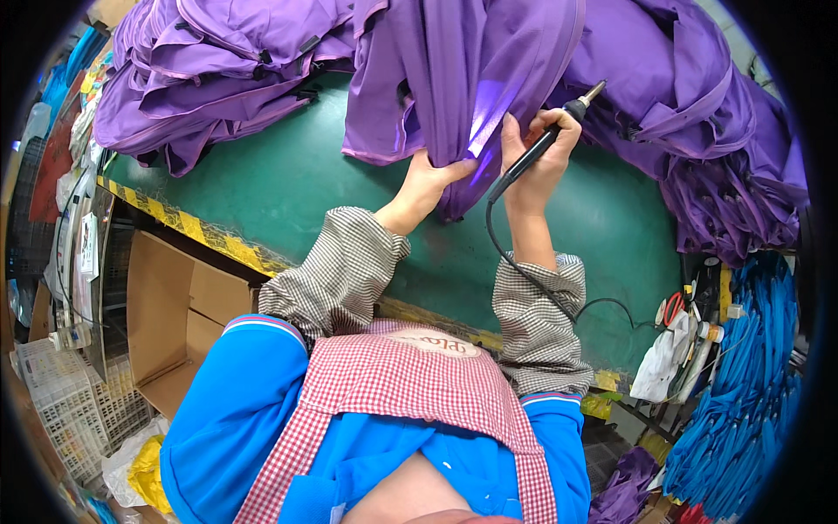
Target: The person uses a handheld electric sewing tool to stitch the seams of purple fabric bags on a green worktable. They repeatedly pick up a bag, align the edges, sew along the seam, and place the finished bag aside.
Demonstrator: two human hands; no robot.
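A purple fabric piece [441, 74] hangs in folds over the far part of the green table, with a bright bluish-white light patch on it. My left hand [424, 188] is closed on its lower folds, thumb pointing right. My right hand [539, 170] grips a soldering iron [528, 159] with a black handle, its metal tip pointing up and to the right, away from the light patch. My right thumb is up against the fabric's right side; whether it presses on it I cannot tell. The iron's black cord [499, 236] runs down past my right sleeve.
Purple fabric heaps lie at the far left [218, 70] and right [672, 87]. The green tabletop [288, 175] has a yellow-black striped edge. Below left are a cardboard box [161, 297] and white plastic baskets [65, 393]. Blue strips [742, 375] hang at right, near red-handled scissors [672, 307].
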